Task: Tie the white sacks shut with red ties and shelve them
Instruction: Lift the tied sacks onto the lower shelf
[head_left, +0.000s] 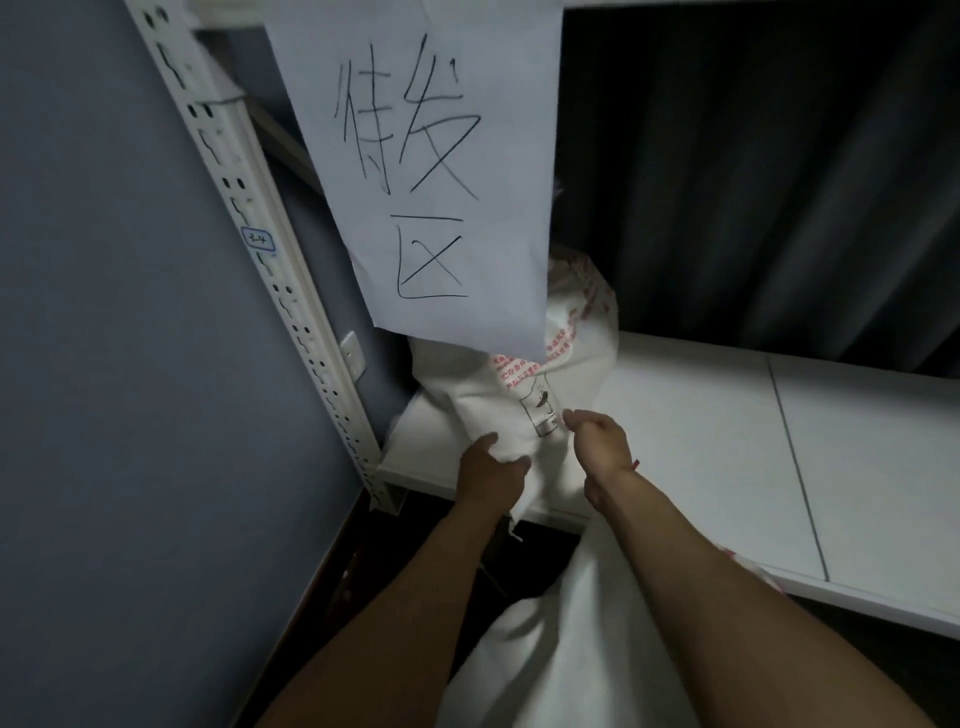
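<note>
A white sack (524, 405) with red print lies on the left end of the white shelf (701, 441), its top partly behind a hanging paper sign. My left hand (493, 470) grips the sack's near end at the shelf's front edge. My right hand (597, 441) is closed beside it, touching the sack's fabric; whether it pinches the cloth is unclear. A thin red band (635, 464) shows at my right wrist. A second white sack (561, 634) bulges below the shelf, under my right forearm.
A white paper sign (431, 171) with handwritten black characters hangs from the shelf above. A perforated white upright (260, 249) stands at left against a grey wall (104, 364). A dark curtain (753, 182) backs the shelf. The floor below is dark.
</note>
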